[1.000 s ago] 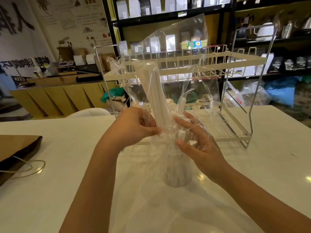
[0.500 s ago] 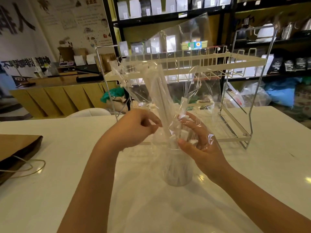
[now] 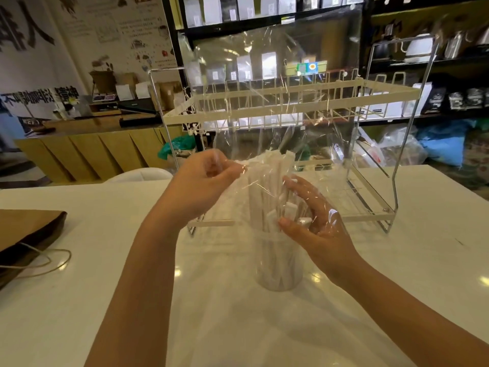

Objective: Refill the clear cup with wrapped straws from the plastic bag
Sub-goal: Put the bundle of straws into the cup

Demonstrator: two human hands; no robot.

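Note:
A clear cup (image 3: 279,268) stands on the white table in front of me, packed with white wrapped straws (image 3: 266,192) that stick up above its rim. A large clear plastic bag (image 3: 275,75) rises over the cup and drapes down toward me. My left hand (image 3: 201,186) pinches the bag film just left of the straw tops. My right hand (image 3: 315,226) sits inside the film at the cup's right, fingers spread against the straws near the rim.
A cream and chrome wire rack (image 3: 291,102) stands right behind the cup. A brown paper bag (image 3: 23,231) with string handles lies at the table's left edge. Shelves and a wooden counter (image 3: 87,144) fill the background.
The tall bundle of straws has dropped down into the cup. The bag has spread wider and higher. My left hand shifted slightly up, still pinching the film.

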